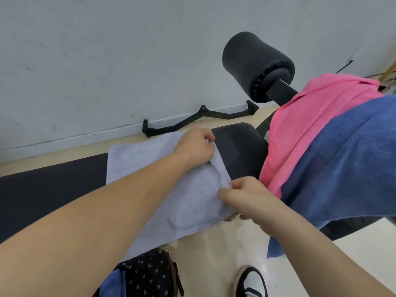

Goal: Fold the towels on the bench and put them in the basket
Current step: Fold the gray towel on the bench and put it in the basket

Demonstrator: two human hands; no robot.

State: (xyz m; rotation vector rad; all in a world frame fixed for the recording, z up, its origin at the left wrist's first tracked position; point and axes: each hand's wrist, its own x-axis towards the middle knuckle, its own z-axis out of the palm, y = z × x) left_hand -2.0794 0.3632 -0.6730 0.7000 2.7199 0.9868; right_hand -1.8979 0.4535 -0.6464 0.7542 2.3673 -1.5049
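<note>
While the grey towel [192, 211] lies spread on the black bench [235, 151], the left hand [194, 146] pinches its far right corner and the right hand [242, 198] pinches its near right corner, lifting that edge a little off the pad. The towel's long axis seems to run crosswise to the bench, far edge toward the wall, near end hanging over the front. The fold looks barely begun: this towel is only partly doubled. The pink towel [310, 116] and the blue towel [342, 168] are draped unfolded over the raised end just to the right, so most of the job remains. Below, on the floor, stands the dotted dark basket [147, 275]; something blue shows inside, perhaps a finished towel, though I cannot tell. A foam roller pad [252, 67] juts out beyond the pink towel.
</note>
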